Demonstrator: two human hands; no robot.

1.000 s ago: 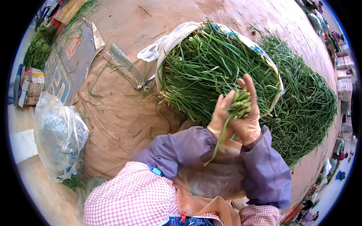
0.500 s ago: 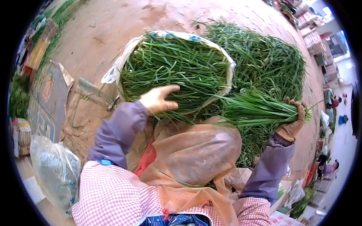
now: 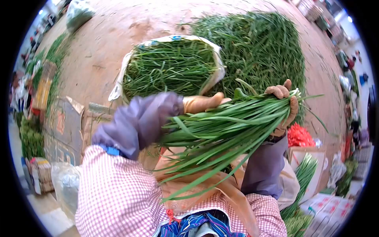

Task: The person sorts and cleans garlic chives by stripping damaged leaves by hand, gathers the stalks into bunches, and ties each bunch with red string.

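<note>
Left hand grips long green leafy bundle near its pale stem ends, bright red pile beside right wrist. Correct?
Wrong hand: the head view shows the right hand gripping the long green leafy bundle near its pale stem ends. The bright red pile is as stated.

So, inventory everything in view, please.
Held bunch: 1, green, centre
Filled bag: 1, white, upper middle
Loose pile: 1, green, upper right
More greens: uncounted, green, lower right
Red heap: 1, red, right
Clear bag: 1, clear, lower left
Sack: 1, greenish, upper left
Cardboard: uncounted, grey, left
Background stacks: several, mixed, edges
Apron: 1, tan, front
Shirt: 1, pinkish, torso
Sleeves: 2, purple, forearms
Left hand: 1, tan glove, by bunch
Right hand: 1, brown glove, gripping bunch
</note>
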